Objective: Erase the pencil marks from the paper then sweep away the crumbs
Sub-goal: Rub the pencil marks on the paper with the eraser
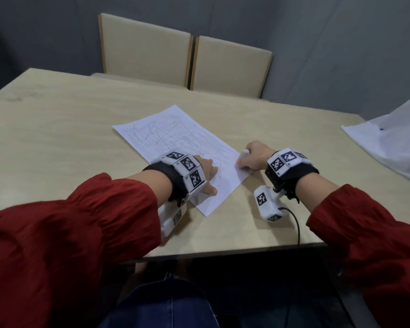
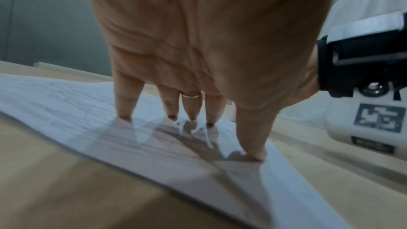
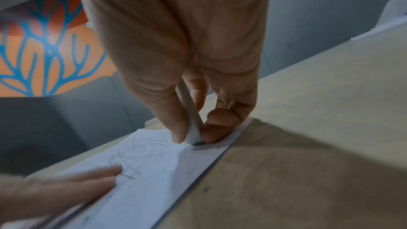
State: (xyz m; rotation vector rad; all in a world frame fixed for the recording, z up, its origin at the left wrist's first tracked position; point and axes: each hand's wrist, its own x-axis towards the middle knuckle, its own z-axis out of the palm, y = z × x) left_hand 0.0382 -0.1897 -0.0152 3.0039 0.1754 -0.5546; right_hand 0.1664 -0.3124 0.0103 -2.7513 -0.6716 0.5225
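Pinching a white block eraser (image 3: 193,131), right hand (image 1: 256,157) presses it on the scribbled white paper sheet (image 1: 175,147) at 3 o'clock edge; left hand (image 1: 206,174), fingers straight, pins paper at 7 o'clock on the beige wooden table (image 1: 57,138).

Grey walls (image 1: 317,43), two beige chairs (image 1: 187,58)

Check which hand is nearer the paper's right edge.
Right. The right hand grips the eraser on the paper beside that edge. The left hand presses flat, fingers spread, further in toward the near left edge.
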